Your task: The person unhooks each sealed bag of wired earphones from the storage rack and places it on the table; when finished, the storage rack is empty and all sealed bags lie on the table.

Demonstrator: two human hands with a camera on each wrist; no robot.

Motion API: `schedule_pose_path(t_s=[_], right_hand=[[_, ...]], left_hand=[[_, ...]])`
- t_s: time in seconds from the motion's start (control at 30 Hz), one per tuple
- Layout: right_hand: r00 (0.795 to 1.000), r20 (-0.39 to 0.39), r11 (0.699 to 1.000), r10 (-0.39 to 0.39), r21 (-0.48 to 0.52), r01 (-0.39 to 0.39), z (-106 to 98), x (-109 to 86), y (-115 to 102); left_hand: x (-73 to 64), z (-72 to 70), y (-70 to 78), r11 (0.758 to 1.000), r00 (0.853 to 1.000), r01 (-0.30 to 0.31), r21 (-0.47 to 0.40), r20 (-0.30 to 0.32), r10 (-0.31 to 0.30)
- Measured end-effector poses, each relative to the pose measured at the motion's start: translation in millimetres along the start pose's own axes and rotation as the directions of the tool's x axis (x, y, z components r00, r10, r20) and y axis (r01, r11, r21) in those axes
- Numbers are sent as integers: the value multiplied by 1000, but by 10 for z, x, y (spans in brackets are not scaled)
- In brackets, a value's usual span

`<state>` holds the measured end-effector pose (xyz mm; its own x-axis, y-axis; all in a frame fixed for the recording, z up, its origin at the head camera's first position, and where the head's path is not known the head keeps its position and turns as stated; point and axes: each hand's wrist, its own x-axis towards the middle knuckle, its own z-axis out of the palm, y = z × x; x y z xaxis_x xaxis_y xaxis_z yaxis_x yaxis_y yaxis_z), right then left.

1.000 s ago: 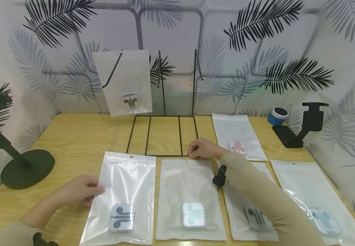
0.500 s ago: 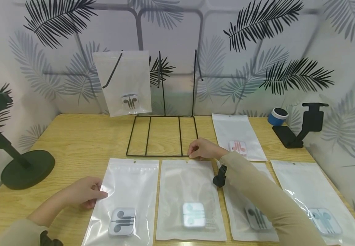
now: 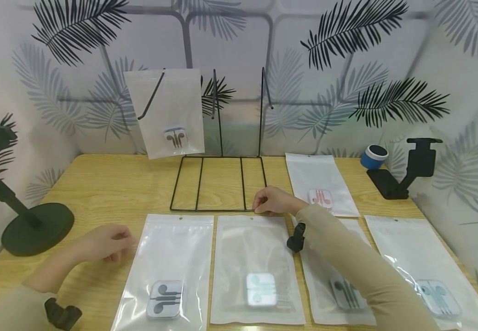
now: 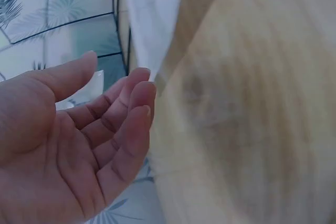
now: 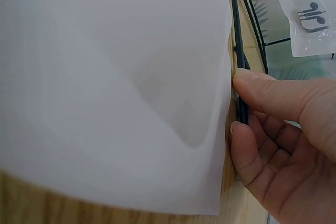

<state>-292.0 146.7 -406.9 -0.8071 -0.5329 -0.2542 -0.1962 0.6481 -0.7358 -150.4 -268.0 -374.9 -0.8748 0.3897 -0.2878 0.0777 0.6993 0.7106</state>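
Note:
My right hand (image 3: 275, 201) pinches the front bar of a black wire display rack (image 5: 239, 45) between thumb and fingers. My left hand (image 3: 104, 242) hovers left of a white zip bag (image 3: 176, 248), its fingers loosely curved and holding nothing in the left wrist view. That bag lies flat, with a boxed pair of dark-corded earphones (image 3: 164, 299) inside. Beside it lies a second bag (image 3: 252, 243) with mint earphones. Another bag (image 3: 164, 101) with dark earphones hangs from the rack's left hook. The right forearm partly covers a bag (image 3: 317, 280) with grey earphones.
Farther right lie a bag (image 3: 412, 248) with light blue earphones and, behind, a bag (image 3: 311, 172) with pink ones. A dark green stand (image 3: 37, 227) is at left. A black phone stand (image 3: 421, 161) and a blue round container (image 3: 373, 156) occupy the back right.
The leftmost flat bag has shifted slightly right and toward me, and its top now lies level with its neighbour. My left hand has let go and drawn leftward. The right hand stays put.

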Motion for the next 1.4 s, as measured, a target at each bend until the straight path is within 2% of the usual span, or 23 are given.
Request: schedule_pose_path(t_s=[0.2,0.33,0.6,0.67,0.77,0.9,0.97,1.13,1.33,1.4], right_hand=[[1000,2,1000,8,0,-8,-13,-22,-23],[1000,-1,1000,1,-6,-1,-14,-22,-18],[1000,-7,1000,1,6,0,18,-3,22],[1000,-10,1000,3,4,-3,22,4,34],[1000,-15,1000,11,12,-11,24,14,43],[1000,-17,1000,12,20,-12,21,16,47],[1000,-18,1000,10,19,-10,21,14,45],[1000,-16,1000,3,6,-3,24,9,38],[1000,-12,1000,11,7,-11,22,-2,25],[1000,-11,1000,7,3,-7,19,-4,25]], left_hand=[[86,-262,144,995,993,-100,4,-69,100],[171,-404,266,989,976,-148,22,-156,149],[421,-624,521,975,919,-219,-29,-344,195],[494,-677,595,970,898,-240,-47,-389,203],[608,-757,696,961,855,-271,-58,-473,213],[740,-864,781,953,809,-280,-114,-562,171],[805,-911,808,948,792,-275,-160,-597,129],[982,-1024,838,935,757,-259,-242,-652,41],[1174,-1126,881,940,713,-233,-248,-701,-8],[1219,-1147,898,939,708,-227,-257,-706,-23]])
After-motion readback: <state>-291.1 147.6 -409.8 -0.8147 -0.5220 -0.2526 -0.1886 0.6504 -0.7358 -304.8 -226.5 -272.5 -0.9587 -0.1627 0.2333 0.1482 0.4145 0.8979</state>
